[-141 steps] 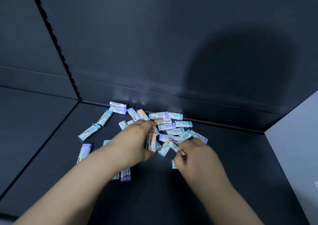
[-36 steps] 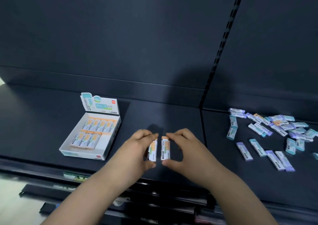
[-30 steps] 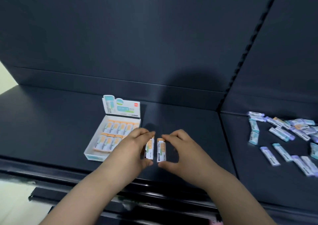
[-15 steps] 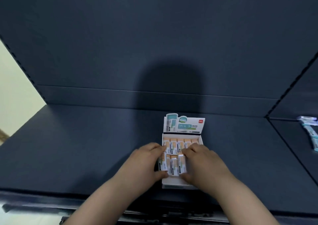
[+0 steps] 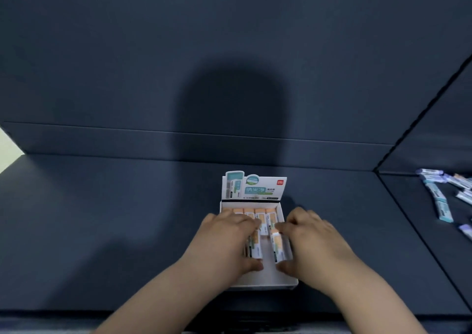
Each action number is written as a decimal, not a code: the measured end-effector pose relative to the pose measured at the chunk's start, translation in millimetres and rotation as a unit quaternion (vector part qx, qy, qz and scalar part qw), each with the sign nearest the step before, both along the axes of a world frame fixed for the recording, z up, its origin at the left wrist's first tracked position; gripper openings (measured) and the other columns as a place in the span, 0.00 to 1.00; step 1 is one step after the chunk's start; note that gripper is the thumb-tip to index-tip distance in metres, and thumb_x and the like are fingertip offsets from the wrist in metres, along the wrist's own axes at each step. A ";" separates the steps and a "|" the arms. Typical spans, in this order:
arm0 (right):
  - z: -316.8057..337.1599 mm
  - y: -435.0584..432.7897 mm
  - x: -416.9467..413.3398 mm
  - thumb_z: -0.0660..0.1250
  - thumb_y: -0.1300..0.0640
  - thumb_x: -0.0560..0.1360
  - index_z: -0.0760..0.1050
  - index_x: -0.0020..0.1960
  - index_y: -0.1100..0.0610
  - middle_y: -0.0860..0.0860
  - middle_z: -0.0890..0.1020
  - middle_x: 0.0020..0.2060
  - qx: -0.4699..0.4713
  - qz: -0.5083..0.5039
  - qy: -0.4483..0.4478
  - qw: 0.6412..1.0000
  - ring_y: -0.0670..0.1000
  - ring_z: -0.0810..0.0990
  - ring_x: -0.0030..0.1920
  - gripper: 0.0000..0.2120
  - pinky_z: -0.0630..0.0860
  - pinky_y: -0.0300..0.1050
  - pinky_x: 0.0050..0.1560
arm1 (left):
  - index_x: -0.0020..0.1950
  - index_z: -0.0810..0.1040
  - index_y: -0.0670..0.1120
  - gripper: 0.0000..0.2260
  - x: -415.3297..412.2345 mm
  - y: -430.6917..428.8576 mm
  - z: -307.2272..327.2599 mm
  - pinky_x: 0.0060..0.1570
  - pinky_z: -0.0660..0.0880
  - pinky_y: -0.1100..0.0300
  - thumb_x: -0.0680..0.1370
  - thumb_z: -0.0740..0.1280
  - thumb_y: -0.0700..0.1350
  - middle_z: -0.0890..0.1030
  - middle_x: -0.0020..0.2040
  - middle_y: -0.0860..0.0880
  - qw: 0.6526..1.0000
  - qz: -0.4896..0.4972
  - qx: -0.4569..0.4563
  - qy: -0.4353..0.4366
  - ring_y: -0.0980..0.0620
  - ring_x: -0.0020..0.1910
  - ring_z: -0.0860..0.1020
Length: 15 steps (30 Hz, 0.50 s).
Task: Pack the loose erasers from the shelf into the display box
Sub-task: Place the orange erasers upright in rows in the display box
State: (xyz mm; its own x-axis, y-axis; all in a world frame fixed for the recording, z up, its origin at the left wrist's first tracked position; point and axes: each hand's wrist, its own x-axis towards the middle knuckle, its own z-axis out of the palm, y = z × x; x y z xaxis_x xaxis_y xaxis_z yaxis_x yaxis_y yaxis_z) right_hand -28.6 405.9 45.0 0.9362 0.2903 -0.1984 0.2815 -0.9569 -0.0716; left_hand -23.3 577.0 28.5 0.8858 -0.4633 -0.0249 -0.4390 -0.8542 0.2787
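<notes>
A white display box (image 5: 265, 281) with an upright printed header flap (image 5: 255, 186) sits on the dark shelf in front of me. A back row of orange-ended erasers (image 5: 255, 212) lies inside it. My left hand (image 5: 227, 244) is over the box's left half, fingers and thumb pinching an eraser (image 5: 255, 246) in the front row. My right hand (image 5: 314, 241) is over the right half, gripping another orange-ended eraser (image 5: 278, 249) between fingers and thumb. Both erasers are low inside the box; the hands hide part of its contents.
Loose erasers (image 5: 443, 195) with blue and purple ends lie scattered on the neighbouring shelf section at the far right, beyond a dark divider seam (image 5: 408, 221). The shelf's back panel (image 5: 178, 78) rises behind the box. The shelf's front edge (image 5: 76, 312) runs just below my forearms.
Both hands carried an eraser each from the pile on the right to the box. Since half a second ago, they have lowered the two erasers into the front row and spread apart.
</notes>
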 end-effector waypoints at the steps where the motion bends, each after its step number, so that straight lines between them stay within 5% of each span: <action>1: -1.0 0.1 -0.7 0.68 0.45 0.69 0.67 0.67 0.48 0.48 0.66 0.59 -0.004 0.003 0.006 1.000 0.51 0.65 0.62 0.28 0.65 0.44 0.60 | 0.71 0.62 0.55 0.31 -0.2 -8.0 -2.4 0.62 0.58 0.57 0.71 0.68 0.59 0.68 0.69 0.57 1.000 -0.011 0.009 0.001 0.54 0.67 0.63; 15: -10.0 1.1 -5.2 0.65 0.50 0.70 0.71 0.62 0.50 0.50 0.66 0.57 -0.010 -0.012 0.004 1.000 0.53 0.64 0.61 0.21 0.63 0.45 0.57 | 0.67 0.70 0.46 0.20 -3.0 -25.8 -23.9 0.65 0.61 0.58 0.76 0.64 0.49 0.65 0.66 0.49 0.999 -0.013 0.012 0.048 0.50 0.64 0.63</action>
